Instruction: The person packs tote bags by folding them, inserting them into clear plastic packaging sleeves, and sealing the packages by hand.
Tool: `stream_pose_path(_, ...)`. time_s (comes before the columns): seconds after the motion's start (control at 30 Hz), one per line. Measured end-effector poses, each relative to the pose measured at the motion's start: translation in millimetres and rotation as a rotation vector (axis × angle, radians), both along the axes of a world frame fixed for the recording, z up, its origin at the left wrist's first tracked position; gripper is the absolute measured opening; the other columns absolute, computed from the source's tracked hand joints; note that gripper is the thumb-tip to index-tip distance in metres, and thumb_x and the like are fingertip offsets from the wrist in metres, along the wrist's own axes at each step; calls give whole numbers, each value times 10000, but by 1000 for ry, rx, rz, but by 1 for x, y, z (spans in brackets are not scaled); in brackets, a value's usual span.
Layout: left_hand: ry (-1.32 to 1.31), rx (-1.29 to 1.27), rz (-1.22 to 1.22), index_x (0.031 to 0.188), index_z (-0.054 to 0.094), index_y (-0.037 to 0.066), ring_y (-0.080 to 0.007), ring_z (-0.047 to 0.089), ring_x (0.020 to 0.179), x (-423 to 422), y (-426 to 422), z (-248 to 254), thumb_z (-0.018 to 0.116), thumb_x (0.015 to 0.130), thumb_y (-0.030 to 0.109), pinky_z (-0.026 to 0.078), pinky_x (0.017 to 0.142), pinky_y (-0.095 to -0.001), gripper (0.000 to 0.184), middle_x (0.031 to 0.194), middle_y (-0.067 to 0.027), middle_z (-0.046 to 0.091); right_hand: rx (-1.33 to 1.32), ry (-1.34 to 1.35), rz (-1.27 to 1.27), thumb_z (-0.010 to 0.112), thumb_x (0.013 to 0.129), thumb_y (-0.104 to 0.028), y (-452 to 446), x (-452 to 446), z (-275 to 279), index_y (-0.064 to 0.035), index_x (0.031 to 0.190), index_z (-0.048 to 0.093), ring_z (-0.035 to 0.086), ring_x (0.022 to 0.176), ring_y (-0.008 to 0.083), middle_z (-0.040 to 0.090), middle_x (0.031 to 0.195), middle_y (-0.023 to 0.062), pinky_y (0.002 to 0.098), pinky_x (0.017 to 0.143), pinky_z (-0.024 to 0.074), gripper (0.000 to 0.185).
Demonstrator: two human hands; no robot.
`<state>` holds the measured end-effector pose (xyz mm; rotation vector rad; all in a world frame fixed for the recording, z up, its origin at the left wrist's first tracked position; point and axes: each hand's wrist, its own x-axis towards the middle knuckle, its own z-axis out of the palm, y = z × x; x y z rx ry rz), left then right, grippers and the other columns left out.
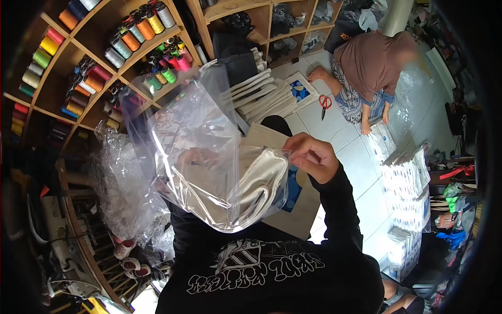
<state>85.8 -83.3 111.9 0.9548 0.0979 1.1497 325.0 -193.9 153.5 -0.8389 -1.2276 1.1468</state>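
A clear plastic bag [196,118] is held up in front of my chest, with a folded cream canvas bag [256,180] inside its lower part. My right hand [315,157] pinches the plastic's edge at the right, beside the fold of the canvas. Seen blurred through the glossy film, my left hand [197,157] is closed on the plastic bag at its left side; glare hides part of its fingers. Beneath lies another canvas piece [285,222] with a blue printed patch [293,191], on my lap.
Shelves of thread spools [138,34] stand at the left, above a heap of clear plastic [125,188]. Stacked canvas bags [261,94] and red-handled scissors [324,103] lie ahead. A co-worker [368,68] sits on the tiled floor by piles of packed bags [405,199].
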Motion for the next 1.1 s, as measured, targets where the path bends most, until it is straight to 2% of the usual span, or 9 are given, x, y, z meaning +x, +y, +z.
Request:
stream_pose_path(0.1, 21, -30, 25, 1005, 538, -70, -290, 603, 822, 0, 1, -3, 615, 779, 148, 490, 722, -384, 324, 896, -179, 602, 119, -57, -65, 567, 776, 62, -9, 2, -10, 17, 859, 547, 545, 884, 170, 542, 972, 158, 279, 778, 438, 96)
stream_pose_path(0.2, 41, -61, 50, 1006, 538, -70, -288, 603, 825, 1, -9, -8, 614, 779, 143, 490, 723, -381, 321, 900, -179, 603, 151, -101, -174, 582, 767, 52, -19, 1, -11, 2, 847, 553, 561, 858, 184, 563, 939, 153, 283, 757, 447, 99)
stream_pose_path(0.33, 66, -93, 89, 1008, 537, -70, -285, 604, 828, 5, -14, -11, 611, 779, 137, 491, 725, -378, 317, 904, -179, 603, 143, -160, -207, 600, 762, 32, -28, 4, -17, -13, 836, 558, 575, 843, 190, 579, 923, 146, 283, 735, 454, 96)
stream_pose_path(0.5, 100, -121, 158, 1010, 536, -70, -280, 605, 831, 2, -14, -12, 608, 779, 128, 492, 727, -373, 313, 910, -178, 604, 152, -394, -256, 619, 748, 20, -37, 4, -19, -27, 809, 571, 585, 836, 202, 599, 908, 131, 288, 724, 460, 91)
stream_pose_path(0.83, 148, -169, 284, 1014, 535, -70, -272, 607, 839, -8, -16, -13, 603, 779, 112, 494, 732, -364, 304, 922, -178, 605, 45, -626, -226, 635, 731, -40, -40, 1, -19, -48, 774, 569, 574, 862, 251, 586, 944, 123, 309, 733, 444, 78)
stream_pose_path(0.9, 157, -179, 310, 1014, 534, -70, -270, 607, 840, -10, -18, -12, 602, 780, 109, 494, 733, -362, 303, 925, -178, 605, 97, -890, -186, 661, 712, -84, -37, 5, -20, -72, 825, 580, 563, 887, 281, 572, 985, 127, 330, 757, 435, 140)
stream_pose_path(1.03, 182, -203, 364, 1016, 534, -70, -267, 608, 843, -20, -23, -13, 599, 780, 102, 495, 735, -359, 300, 929, -178, 606, 104, -894, -180, 695, 686, -119, -36, 1, 15, -54, 911, 578, 554, 947, 280, 561, 1023, 136, 338, 813, 417, 262)
stream_pose_path(1.1, 195, -216, 387, 1017, 534, -70, -265, 608, 845, -24, -27, -14, 598, 780, 99, 495, 736, -357, 298, 932, -178, 606, 100, -501, -240, 716, 665, -123, -36, -3, 39, -13, 972, 560, 547, 985, 259, 546, 1062, 147, 329, 848, 405, 362)
